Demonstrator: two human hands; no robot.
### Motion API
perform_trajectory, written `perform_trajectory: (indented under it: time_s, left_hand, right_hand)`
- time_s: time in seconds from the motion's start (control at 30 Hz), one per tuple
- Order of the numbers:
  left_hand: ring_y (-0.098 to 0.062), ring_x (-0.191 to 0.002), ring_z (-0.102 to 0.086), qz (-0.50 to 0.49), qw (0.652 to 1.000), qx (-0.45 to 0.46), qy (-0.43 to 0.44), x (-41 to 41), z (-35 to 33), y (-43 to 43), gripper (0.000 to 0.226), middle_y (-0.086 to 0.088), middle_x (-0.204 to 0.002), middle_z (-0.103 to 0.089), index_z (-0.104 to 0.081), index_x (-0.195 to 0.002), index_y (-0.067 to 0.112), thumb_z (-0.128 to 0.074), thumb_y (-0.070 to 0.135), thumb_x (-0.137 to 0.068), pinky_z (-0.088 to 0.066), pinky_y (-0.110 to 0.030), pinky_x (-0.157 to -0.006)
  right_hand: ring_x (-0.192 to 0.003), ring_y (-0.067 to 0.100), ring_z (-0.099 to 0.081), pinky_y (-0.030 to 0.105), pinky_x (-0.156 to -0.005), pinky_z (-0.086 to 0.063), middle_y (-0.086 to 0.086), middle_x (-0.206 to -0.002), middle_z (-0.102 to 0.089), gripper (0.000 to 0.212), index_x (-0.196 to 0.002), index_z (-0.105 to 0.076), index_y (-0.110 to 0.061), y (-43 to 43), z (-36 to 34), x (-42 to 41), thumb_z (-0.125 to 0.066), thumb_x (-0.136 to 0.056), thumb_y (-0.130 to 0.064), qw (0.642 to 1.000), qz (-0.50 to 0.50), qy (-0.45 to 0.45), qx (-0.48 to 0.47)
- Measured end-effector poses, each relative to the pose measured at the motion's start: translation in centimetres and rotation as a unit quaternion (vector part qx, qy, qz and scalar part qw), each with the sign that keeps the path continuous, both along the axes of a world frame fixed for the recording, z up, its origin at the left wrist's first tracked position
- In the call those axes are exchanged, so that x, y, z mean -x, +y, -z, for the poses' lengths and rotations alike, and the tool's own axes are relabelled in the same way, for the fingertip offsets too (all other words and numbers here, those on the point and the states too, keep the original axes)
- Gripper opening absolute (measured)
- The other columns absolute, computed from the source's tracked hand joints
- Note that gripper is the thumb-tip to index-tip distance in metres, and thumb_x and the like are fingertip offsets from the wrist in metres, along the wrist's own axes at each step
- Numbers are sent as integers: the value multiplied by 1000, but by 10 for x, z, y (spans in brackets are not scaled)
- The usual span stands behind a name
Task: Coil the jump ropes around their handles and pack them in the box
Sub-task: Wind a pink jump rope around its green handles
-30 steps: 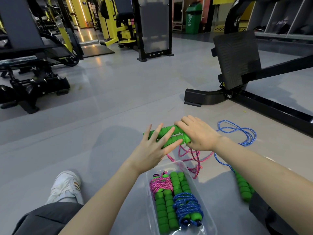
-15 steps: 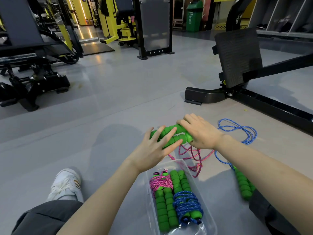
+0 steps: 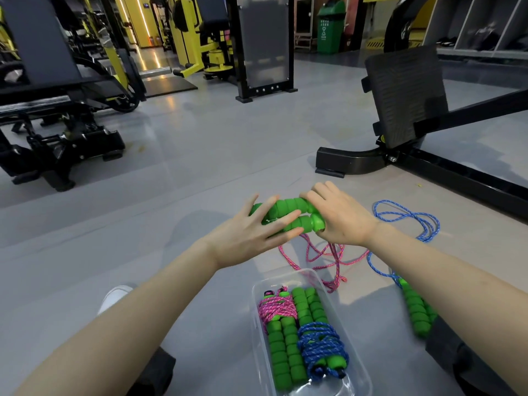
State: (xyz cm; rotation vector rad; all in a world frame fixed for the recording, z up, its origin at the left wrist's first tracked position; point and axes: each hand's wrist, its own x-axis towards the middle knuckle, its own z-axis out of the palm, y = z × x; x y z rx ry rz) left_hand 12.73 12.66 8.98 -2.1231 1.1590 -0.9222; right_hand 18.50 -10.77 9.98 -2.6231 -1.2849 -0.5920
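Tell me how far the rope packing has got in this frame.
Done: a pink-wrapped rope and a blue-wrapped rope lie coiled in the clear box. In hand: the right hand grips two green handles, the left hand pressed flat on them, their pink cord loose on the floor. Left: coil and pack that one, then the blue rope lying uncoiled at the right.

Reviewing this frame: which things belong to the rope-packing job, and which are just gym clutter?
Job:
left hand and right hand on the pair of green foam handles
loose pink braided rope
loose blue braided rope
clear plastic box holding coiled pink rope and coiled blue rope

Lying about:
black ribbed machine footplate
green plastic bin
white shoe
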Motion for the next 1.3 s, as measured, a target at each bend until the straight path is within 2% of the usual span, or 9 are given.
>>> perform_trajectory:
  time_s: [0.2, 0.43, 0.6, 0.73, 0.83, 0.9, 1.0, 1.2, 1.3]
  left_hand:
    - [-45, -110, -54, -2, 999, -39, -5, 12, -22, 14, 53, -14, -145, -32, -30, -145, 21, -36, 13, -94, -51, -49, -77]
    - [-43, -100, -59, 26, 998, -10, -50, 26, -26, 16, 39, -11, -135, -42, -43, -136, 15, -25, 6, -102, -48, -38, -63]
    - [-42, -96, -60, 36, 998, 27, -43, 29, -15, 16, 34, -10, -129, -46, -46, -133, 13, -34, 8, -101, -47, -38, -61]
    - [-43, -98, -59, 28, 997, 38, -54, 21, -13, 24, 39, -12, -131, -48, -43, -136, 11, -41, 7, -97, -46, -40, -64]
    - [-44, -99, -58, 11, 997, 34, -62, 18, -13, 30, 41, -12, -134, -47, -42, -137, 10, -41, 6, -97, -47, -40, -65]
    - [-44, -99, -58, -1, 997, 28, -66, 18, -15, 35, 40, -12, -134, -52, -41, -138, 10, -38, 7, -98, -47, -40, -65]
    - [-44, -100, -58, -17, 997, 26, -72, 18, -16, 41, 41, -10, -132, -57, -42, -138, 10, -41, 9, -97, -45, -40, -65]
    - [-42, -98, -58, -69, 989, 96, -91, 13, -16, 46, 43, -10, -133, -47, -44, -135, 11, -32, 8, -94, -45, -38, -64]
    - [-41, -96, -59, -97, 983, 118, -104, 10, -21, 58, 45, -10, -131, -52, -45, -134, 11, -33, 7, -91, -43, -36, -63]
  right_hand:
    - [-76, 29, -48, 38, -61, -47, 11, -91, -51, 48, -109, -51, -7, 11, -11, 7, -41, -71, -33, 1000, -29, -9, -6]
    - [-84, 30, -48, 43, -68, -48, 11, -98, -51, 53, -115, -51, -8, 17, -14, 17, -71, -67, -17, 999, -39, 10, -35]
    - [-109, 32, -47, 42, -86, -49, 13, -120, -47, 82, -136, -39, -12, 13, 0, 16, -76, -64, -19, 993, -30, 72, -87]
    - [-132, 21, -34, 31, -107, -34, 8, -144, -31, 108, -149, -9, -13, 9, -4, 10, -75, -64, -19, 962, -4, 186, -200]
    - [-98, 5, -57, 21, -87, -45, -6, -120, -51, 100, -149, -12, -15, 11, -9, 13, -74, -72, 1, 881, 27, 384, -275]
    - [-70, -1, -59, 23, -75, -47, 0, -93, -62, 56, -127, -48, -6, 12, -10, 13, -67, -77, 9, 833, 13, 471, -291]
    - [-58, 0, -61, 13, -69, -48, -4, -64, -63, 13, -95, -62, -6, 12, -11, 13, -58, -87, 3, 824, 15, 485, -293]
    - [-35, 6, -40, 30, -67, -46, -11, -43, -43, 9, -95, -58, -9, 12, -16, 9, -53, -91, -2, 743, 23, 573, -345]
    - [-38, 8, -27, 23, -58, -41, -5, -48, -34, 12, -99, -61, -11, 3, -22, 4, -53, -93, -18, 713, 34, 606, -351]
